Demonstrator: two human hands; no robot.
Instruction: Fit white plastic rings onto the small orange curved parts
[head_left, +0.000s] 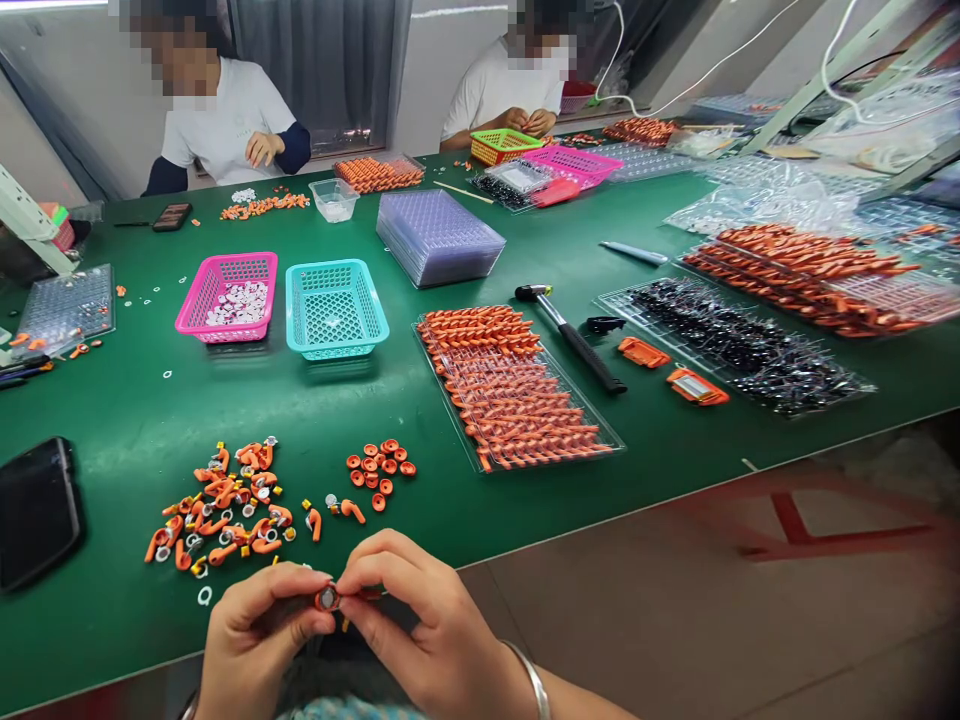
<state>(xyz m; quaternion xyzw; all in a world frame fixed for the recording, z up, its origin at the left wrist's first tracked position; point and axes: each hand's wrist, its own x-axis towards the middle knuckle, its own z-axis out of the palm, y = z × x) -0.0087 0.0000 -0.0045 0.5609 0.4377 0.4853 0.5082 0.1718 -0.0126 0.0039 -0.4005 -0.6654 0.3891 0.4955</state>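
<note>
- The desk [420, 430] is covered in deep green.
- Small parts [225, 505] in a heap: orange, with yellow and white bits.
- Round caps [380, 468]: orange-red.
- One basket [227, 296] pink, the other basket [335, 307] turquoise, both latticed.
- Hammer [570, 335]: black handle, silver head.
- Phone [36, 510]: black.

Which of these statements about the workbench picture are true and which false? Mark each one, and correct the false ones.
1. Both hands pinch one small orange part between their fingertips. True: the left hand and the right hand meet on the small orange part.
2. The teal basket is full of white pieces. False: the teal basket looks empty; the white pieces lie in the pink basket.
3. A hammer lies on the green table. True: the hammer lies beside a tray of orange parts.
4. The right wrist is bare. False: it wears a silver bangle.
</note>
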